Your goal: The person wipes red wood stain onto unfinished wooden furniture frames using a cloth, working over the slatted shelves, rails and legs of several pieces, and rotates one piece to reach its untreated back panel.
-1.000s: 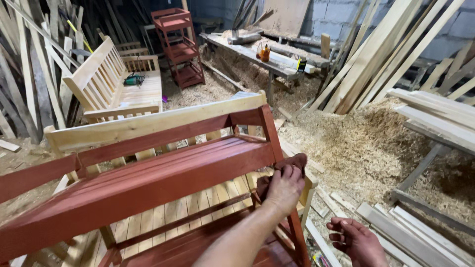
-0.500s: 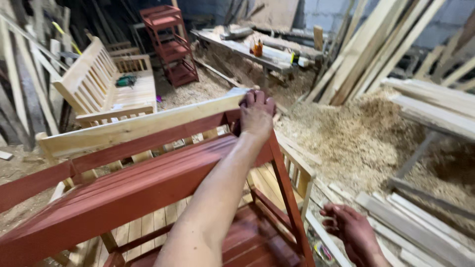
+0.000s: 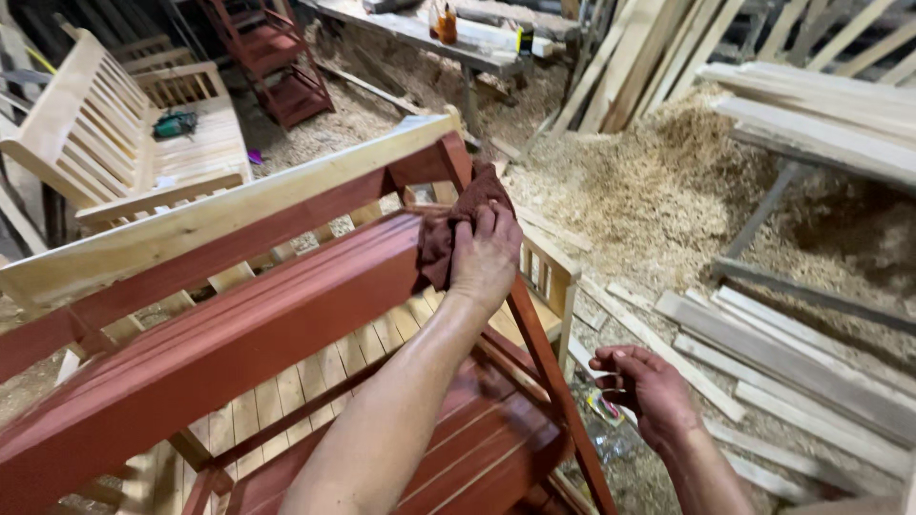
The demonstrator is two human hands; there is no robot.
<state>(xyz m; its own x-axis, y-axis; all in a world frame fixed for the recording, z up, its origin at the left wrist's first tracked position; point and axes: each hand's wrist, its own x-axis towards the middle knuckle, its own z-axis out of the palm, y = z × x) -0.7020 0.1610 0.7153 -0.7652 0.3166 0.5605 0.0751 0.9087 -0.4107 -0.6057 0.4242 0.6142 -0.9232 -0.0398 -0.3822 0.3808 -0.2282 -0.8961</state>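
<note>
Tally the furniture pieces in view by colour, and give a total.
Red-stained wooden pieces: 2, the slatted shelf frame under the rag and the small shelf stand at the back.
Unstained pale wooden benches: 2, one at far left, one beneath the frame.
Total: 4

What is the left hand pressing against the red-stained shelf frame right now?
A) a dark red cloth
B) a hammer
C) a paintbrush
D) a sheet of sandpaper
A: the left hand lies flat on a crumpled dark red cloth, pushing it against the upper rail of the red-stained shelf frame, while the right hand hangs low, off the frame.
</note>
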